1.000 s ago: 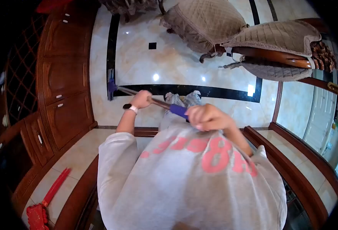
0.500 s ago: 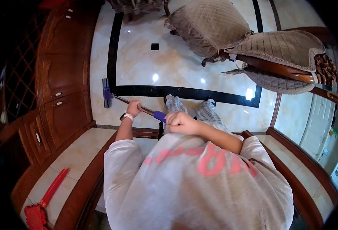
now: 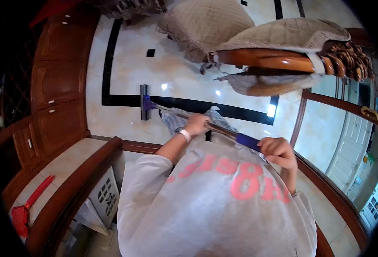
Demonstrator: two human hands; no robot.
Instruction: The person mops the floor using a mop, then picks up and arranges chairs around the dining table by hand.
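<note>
I hold a mop with a metal pole and a purple grip across the front of my body. Its narrow grey and purple mop head (image 3: 144, 103) rests on the floor, over the black border strip. My left hand (image 3: 196, 125), with a white band at the wrist, is wrapped round the middle of the pole. Higher up, my right hand (image 3: 279, 152) grips the end of the purple handle (image 3: 247, 141). My feet are partly hidden behind the pole and my left arm.
Wooden cabinets (image 3: 62, 85) line the left side. Cushioned chairs (image 3: 214, 25) stand ahead and to the right. A wooden door frame (image 3: 150, 147) runs behind my legs. A red tasselled ornament (image 3: 21, 218) appears at lower left, and a white slotted panel (image 3: 105, 195) nearby.
The mop head has moved right, away from the cabinets and onto the black strip. Both my hands have shifted right with the pole, my right hand farthest.
</note>
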